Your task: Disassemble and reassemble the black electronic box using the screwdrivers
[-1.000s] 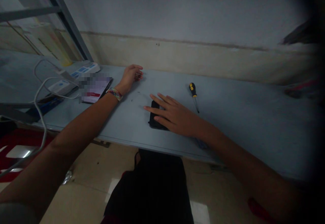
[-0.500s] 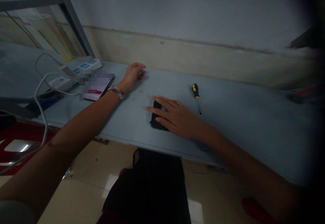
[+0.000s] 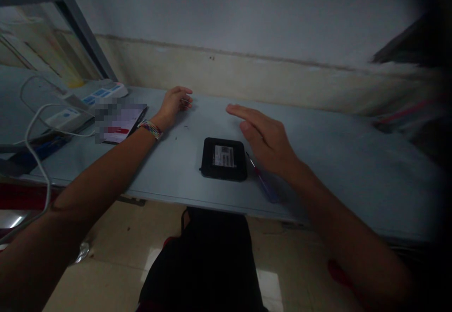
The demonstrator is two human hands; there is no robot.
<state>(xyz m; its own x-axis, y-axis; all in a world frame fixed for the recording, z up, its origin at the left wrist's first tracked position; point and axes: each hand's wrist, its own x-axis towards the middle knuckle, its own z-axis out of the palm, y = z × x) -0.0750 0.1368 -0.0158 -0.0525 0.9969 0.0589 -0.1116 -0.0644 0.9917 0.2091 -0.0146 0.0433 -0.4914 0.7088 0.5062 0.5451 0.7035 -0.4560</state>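
We are looking down on a long grey surface (image 3: 335, 161) running along a pale wall (image 3: 247, 15), with a dark lap showing below its front edge. At the far left a power strip (image 3: 88, 100) is lying with a white cable (image 3: 35, 123) looping off it. It is pushed back towards the corner, so the middle stays free for work. A phone (image 3: 120, 123) is lying face up just beside the strip, close to its socket and angled towards the seat.

A black box (image 3: 223, 159) is sitting flat near the front edge, between the two arms and within easy reach of both. Its white label (image 3: 223, 155) is facing up.

The right hand (image 3: 268, 140) is hovering above the surface just behind and right of the box. It is flat, with fingers stretched and together, holding nothing and leaving the box uncovered. The left hand (image 3: 174, 102) is resting well back by the wall, with the forearm laid out as if parked aside. Its fingers are loosely curled, and in this dim view we cannot tell whether they are pinching anything.

A thin tool (image 3: 263, 184), perhaps a screwdriver, is lying just right of the box under the right wrist. A woven band (image 3: 150, 128) is circling the left wrist.
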